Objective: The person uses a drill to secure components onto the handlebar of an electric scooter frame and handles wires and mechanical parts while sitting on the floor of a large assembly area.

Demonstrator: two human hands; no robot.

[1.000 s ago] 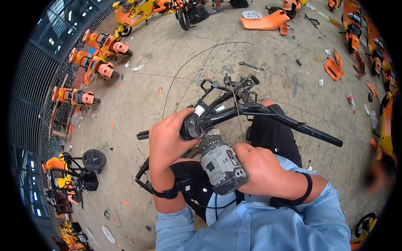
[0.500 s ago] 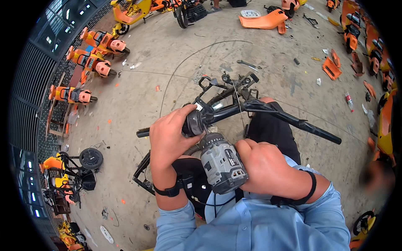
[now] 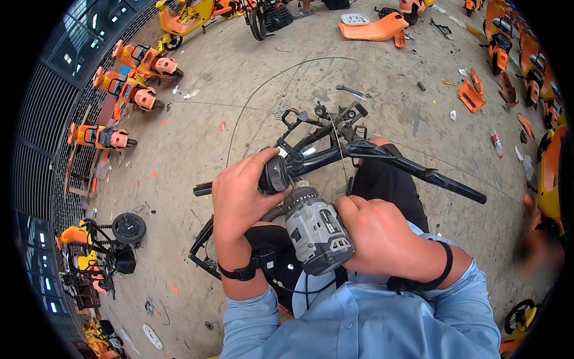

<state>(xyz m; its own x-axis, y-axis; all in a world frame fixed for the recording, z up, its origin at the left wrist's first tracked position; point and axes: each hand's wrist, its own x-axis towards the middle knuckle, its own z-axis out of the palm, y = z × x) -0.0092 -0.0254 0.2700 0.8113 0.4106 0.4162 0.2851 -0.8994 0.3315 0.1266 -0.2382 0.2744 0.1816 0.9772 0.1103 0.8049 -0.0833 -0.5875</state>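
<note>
A black tubular scooter frame (image 3: pixel 394 157) lies across in front of me, with brackets and cables at its far end. My left hand (image 3: pixel 238 186) is closed around a round black part (image 3: pixel 275 175) mounted on the frame's tube; what the part is I cannot make out. My right hand (image 3: pixel 378 231) grips a grey and black cordless drill (image 3: pixel 317 230) from the right. The drill's chuck points away from me, toward the black part, close to my left fingertips. Where its bit meets the part is too small to tell.
Orange scooters (image 3: pixel 128 81) stand along the left wall, more in a row (image 3: pixel 499 42) at right. A stripped scooter with a loose wheel (image 3: pixel 129 229) lies at lower left. On the floor are a wrench (image 3: pixel 353 91), an orange panel (image 3: pixel 375 31), a bottle (image 3: pixel 497 143) and a long thin cable (image 3: pixel 258 91).
The numbered collar on the drill's chuck has turned slightly in view. Both hands keep their grip and place; the whole view has shifted a little.
</note>
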